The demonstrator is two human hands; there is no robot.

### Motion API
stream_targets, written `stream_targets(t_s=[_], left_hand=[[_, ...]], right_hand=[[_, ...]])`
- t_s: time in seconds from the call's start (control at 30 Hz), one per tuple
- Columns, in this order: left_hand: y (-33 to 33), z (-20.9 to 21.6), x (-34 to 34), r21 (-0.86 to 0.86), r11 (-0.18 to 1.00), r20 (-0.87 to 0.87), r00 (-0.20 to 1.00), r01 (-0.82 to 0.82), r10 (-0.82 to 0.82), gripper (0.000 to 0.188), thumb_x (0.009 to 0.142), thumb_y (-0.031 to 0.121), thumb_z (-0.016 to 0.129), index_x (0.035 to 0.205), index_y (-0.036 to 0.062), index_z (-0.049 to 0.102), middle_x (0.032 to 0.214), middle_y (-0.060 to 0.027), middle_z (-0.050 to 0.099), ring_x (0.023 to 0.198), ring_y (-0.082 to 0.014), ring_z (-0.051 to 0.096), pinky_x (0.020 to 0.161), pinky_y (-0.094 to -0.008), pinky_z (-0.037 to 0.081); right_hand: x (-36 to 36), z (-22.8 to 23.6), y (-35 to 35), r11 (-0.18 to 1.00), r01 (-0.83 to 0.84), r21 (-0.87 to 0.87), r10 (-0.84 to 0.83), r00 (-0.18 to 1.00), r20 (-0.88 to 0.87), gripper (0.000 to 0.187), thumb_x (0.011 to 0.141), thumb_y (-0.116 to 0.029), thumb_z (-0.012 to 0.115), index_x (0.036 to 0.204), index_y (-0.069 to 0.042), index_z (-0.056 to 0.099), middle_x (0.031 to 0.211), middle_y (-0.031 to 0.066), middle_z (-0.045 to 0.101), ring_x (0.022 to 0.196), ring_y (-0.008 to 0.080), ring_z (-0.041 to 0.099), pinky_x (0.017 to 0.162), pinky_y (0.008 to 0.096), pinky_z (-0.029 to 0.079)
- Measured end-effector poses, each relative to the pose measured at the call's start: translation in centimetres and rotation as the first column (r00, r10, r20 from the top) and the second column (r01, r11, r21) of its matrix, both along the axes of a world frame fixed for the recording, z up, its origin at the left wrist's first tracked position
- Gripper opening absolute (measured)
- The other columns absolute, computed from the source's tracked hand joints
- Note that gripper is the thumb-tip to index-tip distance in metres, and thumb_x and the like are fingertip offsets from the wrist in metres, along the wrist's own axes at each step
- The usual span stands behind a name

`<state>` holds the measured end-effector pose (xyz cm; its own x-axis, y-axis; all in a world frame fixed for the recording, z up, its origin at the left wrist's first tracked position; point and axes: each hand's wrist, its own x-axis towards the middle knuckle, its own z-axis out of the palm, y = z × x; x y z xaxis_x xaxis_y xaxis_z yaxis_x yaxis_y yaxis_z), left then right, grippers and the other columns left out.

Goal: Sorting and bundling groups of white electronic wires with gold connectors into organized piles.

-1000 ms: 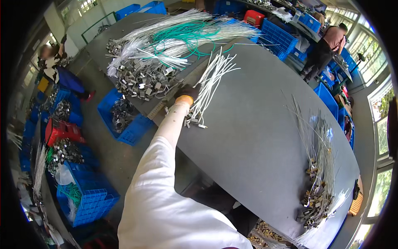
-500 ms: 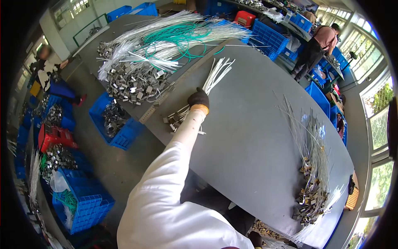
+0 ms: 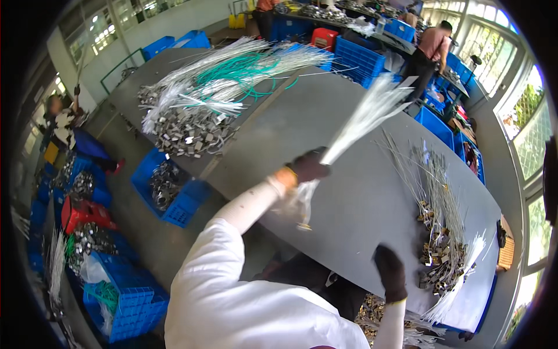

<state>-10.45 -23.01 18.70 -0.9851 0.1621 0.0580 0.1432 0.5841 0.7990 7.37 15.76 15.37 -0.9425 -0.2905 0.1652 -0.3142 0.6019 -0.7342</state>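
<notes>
My left hand (image 3: 310,165), in a dark glove with an orange cuff, grips a bundle of thin white strands (image 3: 363,119) above the grey table (image 3: 343,215). The strands fan out toward the far right, and their other ends hang blurred below the hand. My right hand (image 3: 390,272), also dark-gloved, is raised over the table's near edge. Its fingers are stretched out with nothing in them. To its right lies a pile of thin wires with metal blocks (image 3: 442,250) at their near ends.
At the far left of the table is a large heap of white strands (image 3: 221,64) with green strands (image 3: 238,75) and metal pieces (image 3: 186,134). A blue crate (image 3: 174,192) stands beside the table. One person (image 3: 430,49) stands at the back right, another (image 3: 67,125) at the left.
My left hand has lifted the strand bundle off the table and swung it to the right and nearer. My right hand has risen from the lower edge. The head view has shifted slightly.
</notes>
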Motion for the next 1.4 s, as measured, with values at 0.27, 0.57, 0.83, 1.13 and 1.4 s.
stream_targets(t_s=[0.27,0.57,0.83,1.13,1.4], left_hand=[[15.5,2.2,6.9,0.158,0.919,-0.52,0.822,0.361,-0.234,0.071,0.081,0.015,0.069,0.145,0.0023,0.041,0.13,-0.0251,0.058,0.113,-0.0419,0.062,0.095,-0.0469,0.053],[17.5,7.1,7.4,0.463,0.742,-0.409,0.859,0.485,-0.307,0.084,0.082,0.029,0.077,0.15,0.0043,0.036,0.135,-0.0235,0.057,0.128,-0.0392,0.055,0.105,-0.045,0.047],[20.5,5.8,1.7,0.21,0.907,-0.454,0.858,0.364,-0.239,0.066,0.086,0.038,0.075,0.138,0.0051,0.05,0.116,-0.0213,0.069,0.106,-0.0379,0.067,0.091,-0.047,0.054],[21.8,10.3,4.4,0.594,0.656,-0.442,0.87,0.465,-0.216,0.046,0.081,0.022,0.084,0.119,0.0038,0.065,0.104,-0.0079,0.07,0.091,-0.0163,0.065,0.082,-0.0332,0.053],[22.6,10.6,3.9,0.456,0.78,-0.441,0.87,0.428,-0.219,0.027,0.083,0.021,0.08,0.102,0.0044,0.07,0.091,-0.0019,0.069,0.08,-0.0128,0.062,0.076,-0.0305,0.05]], right_hand=[[-11.1,16.4,-8.0,0.534,-0.21,-0.819,0.195,0.973,-0.123,0.092,0.086,-0.037,0.078,0.155,-0.003,0.027,0.14,0.0195,0.055,0.122,0.0335,0.06,0.108,0.0477,0.047],[-7.8,17.6,-7.3,0.808,-0.179,-0.561,0.103,0.981,-0.165,0.084,0.079,-0.029,0.078,0.149,-0.001,0.041,0.145,0.0158,0.052,0.132,0.0287,0.053,0.111,0.043,0.041],[-11.3,21.3,-9.8,0.881,0.266,-0.391,-0.336,0.934,-0.119,0.037,0.087,-0.014,0.075,0.121,-0.003,0.065,0.099,0.0045,0.069,0.087,0.0113,0.064,0.074,0.03,0.054],[-8.6,16.2,-1.0,0.941,-0.046,-0.335,-0.189,0.75,-0.633,0.074,0.084,-0.023,0.081,0.145,-0.004,0.043,0.126,0.0183,0.065,0.116,0.028,0.063,0.097,0.0401,0.051],[2.8,-7.8,0.9,0.925,0.214,0.314,-0.141,0.96,-0.24,0.03,0.09,-0.017,0.062,0.12,-0.015,0.066,0.089,0.0139,0.068,0.075,0.0356,0.066,0.068,0.0466,0.053]])
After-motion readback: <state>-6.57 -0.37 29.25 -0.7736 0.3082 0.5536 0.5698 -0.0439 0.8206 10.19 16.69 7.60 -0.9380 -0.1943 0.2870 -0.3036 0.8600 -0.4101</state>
